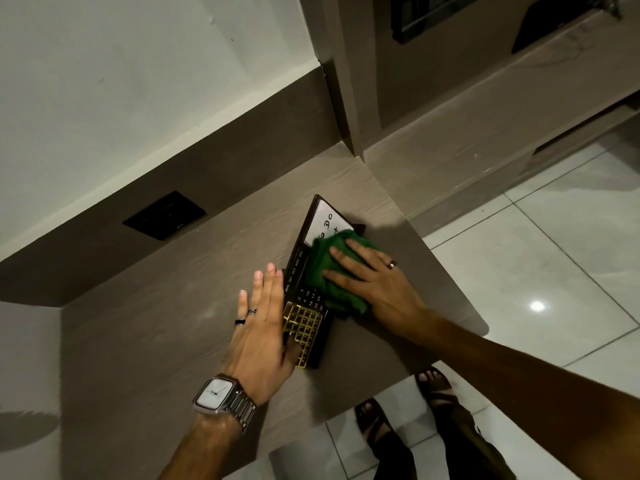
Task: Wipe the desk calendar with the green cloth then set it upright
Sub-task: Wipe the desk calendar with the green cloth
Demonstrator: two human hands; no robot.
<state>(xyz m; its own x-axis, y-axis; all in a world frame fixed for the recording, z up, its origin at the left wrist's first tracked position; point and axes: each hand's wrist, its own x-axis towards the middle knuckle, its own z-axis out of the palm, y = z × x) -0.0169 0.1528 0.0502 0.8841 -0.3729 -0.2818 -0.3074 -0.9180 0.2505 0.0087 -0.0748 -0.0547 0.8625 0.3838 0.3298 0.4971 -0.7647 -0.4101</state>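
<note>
The desk calendar (304, 299), a dark board with month names, date numbers, a gold grid slider and a white "To Do" panel, lies flat on the brown desk (166, 327). The green cloth (327, 271) is bunched on its middle and right side. My right hand (374, 282) presses flat on the cloth, fingers spread. My left hand (263, 327) rests with straight fingers against the calendar's left edge, its thumb side touching the gold grid. The cloth hides part of the white panel and the dates.
A black socket plate (164, 214) sits in the desk's back panel at the left. The desk's rounded corner (481, 327) is to the right, with white floor tiles (554, 271) beyond. My sandalled feet (408, 410) stand below the front edge.
</note>
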